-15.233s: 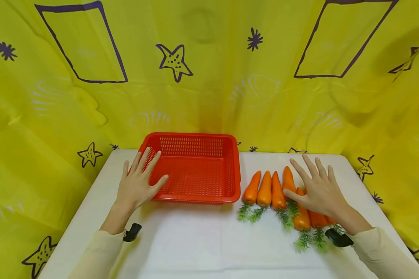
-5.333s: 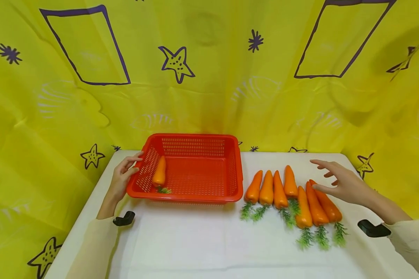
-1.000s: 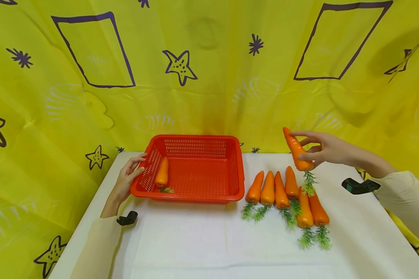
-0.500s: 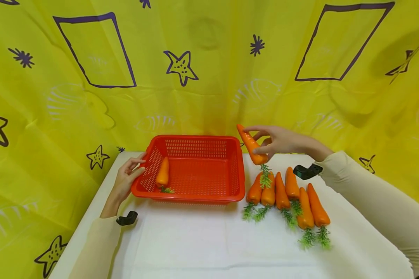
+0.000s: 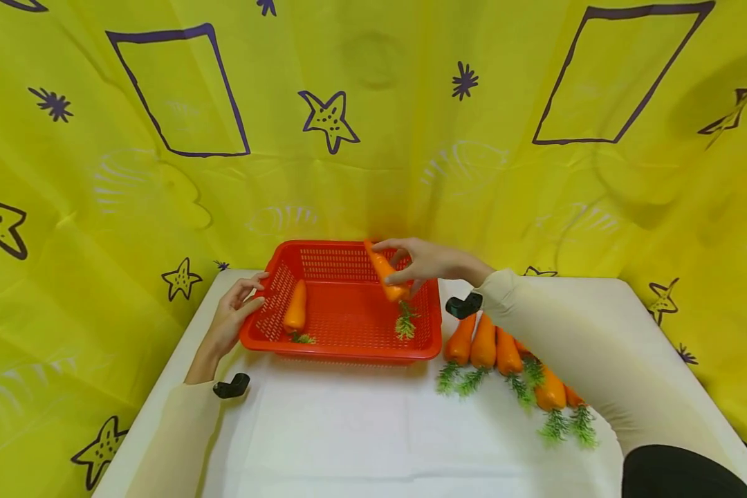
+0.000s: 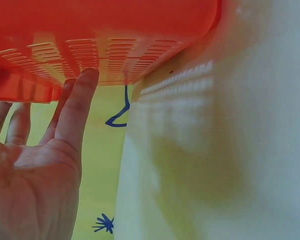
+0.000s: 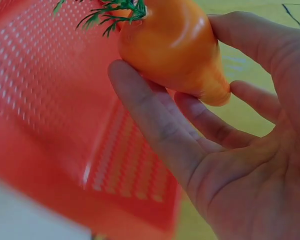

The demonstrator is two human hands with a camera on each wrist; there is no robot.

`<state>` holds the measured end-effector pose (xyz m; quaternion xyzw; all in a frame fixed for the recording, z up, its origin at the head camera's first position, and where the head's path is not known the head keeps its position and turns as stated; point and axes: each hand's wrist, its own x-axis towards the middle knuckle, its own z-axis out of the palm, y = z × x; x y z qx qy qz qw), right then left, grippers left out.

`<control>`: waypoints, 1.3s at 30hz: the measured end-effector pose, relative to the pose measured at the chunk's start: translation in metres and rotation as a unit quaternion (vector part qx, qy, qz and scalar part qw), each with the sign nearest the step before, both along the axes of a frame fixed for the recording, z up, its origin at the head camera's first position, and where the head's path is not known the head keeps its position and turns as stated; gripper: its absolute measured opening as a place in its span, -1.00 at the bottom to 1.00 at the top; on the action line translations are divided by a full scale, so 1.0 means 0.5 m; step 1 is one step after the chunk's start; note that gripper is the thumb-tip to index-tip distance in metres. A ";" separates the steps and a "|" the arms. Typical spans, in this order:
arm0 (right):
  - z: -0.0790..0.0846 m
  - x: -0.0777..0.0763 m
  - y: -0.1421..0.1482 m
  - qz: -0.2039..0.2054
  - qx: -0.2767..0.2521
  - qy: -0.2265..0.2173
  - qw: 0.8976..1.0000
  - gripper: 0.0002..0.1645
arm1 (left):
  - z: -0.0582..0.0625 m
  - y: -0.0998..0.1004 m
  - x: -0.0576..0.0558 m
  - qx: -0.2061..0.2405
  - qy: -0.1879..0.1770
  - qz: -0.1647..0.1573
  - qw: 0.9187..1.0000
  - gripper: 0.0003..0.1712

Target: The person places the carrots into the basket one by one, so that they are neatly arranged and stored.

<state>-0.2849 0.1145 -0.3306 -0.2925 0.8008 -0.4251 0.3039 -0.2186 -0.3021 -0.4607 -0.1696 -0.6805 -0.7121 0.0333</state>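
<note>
While the right hand (image 5: 425, 259) pinches one tilted orange carrot (image 5: 382, 270), leaves (image 5: 406, 324) hanging, over the right part of the red basket (image 5: 342, 352), the left hand (image 5: 227, 311), fingers apart, touches the basket's left side. Second carrot (image 5: 295, 308): inside, near the left wall. Further carrots (image 5: 484, 346): grouped on the white worktop (image 5: 330, 429), right of the basket, partly hidden by the right sleeve (image 5: 560, 353).

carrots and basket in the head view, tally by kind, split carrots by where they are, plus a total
Carrots on the white tabletop: 6, some partly behind the right sleeve
Carrot in the right hand: 1
Carrot inside the red basket: 1
Red basket: 1
Total: 9
</note>
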 end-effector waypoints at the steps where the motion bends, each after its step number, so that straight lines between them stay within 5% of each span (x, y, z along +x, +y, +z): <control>1: -0.009 -0.002 -0.013 0.001 -0.002 -0.007 1.000 -0.10 | -0.001 0.001 0.000 0.001 0.000 -0.002 1.000 -0.73; 23: -0.166 -0.030 -0.257 -0.044 -0.014 -0.106 0.993 -0.09 | -0.002 -0.003 0.003 0.008 -0.015 -0.004 1.000 -0.71; 39: -0.201 -0.016 -0.330 -0.086 -0.010 -0.125 0.988 -0.04 | -0.006 0.001 0.002 0.011 -0.014 0.003 1.000 -0.72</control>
